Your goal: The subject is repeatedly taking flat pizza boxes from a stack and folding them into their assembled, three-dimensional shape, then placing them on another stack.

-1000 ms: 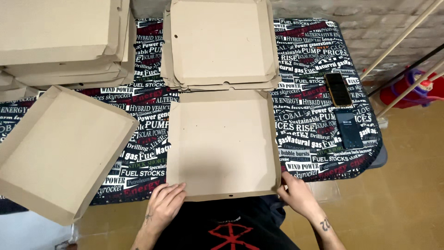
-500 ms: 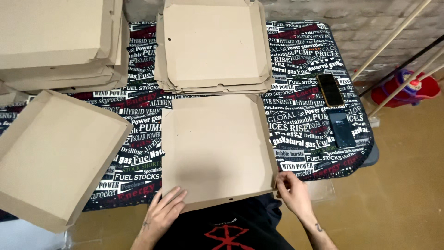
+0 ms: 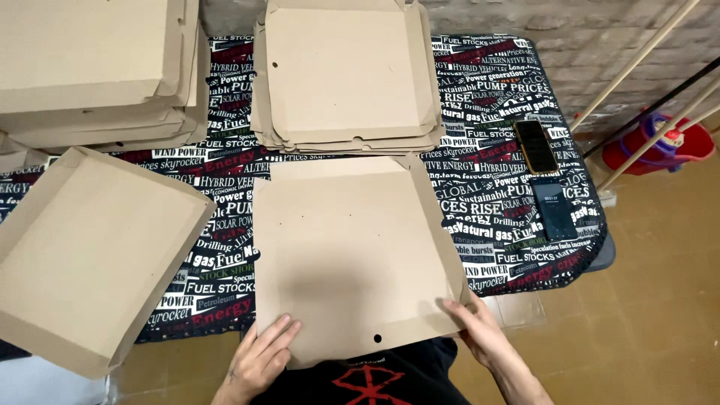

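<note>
Two bare hands at the near edge of a flat cardboard sheet on the bench.

Far off to the left of the fingers, a folded cardboard box (image 3: pixel 90 255) hangs over the bench (image 3: pixel 495 202) edge, with a pile of boxes (image 3: pixel 90 67) beyond it. The left hand (image 3: pixel 259 360) lies with fingers spread and flat on the near left corner of the flat cardboard sheet (image 3: pixel 352 247), pressing rather than gripping. The sheet stretches away from both hands, and a stack of flat sheets (image 3: pixel 345 75) sits just past its far edge. The right hand (image 3: pixel 480 334) has its fingers loosely curled against the near right corner of the sheet, touching its raised side flap. Up and right of those fingers, two phones (image 3: pixel 545 180) rest on the printed cloth (image 3: pixel 487 120).
</note>
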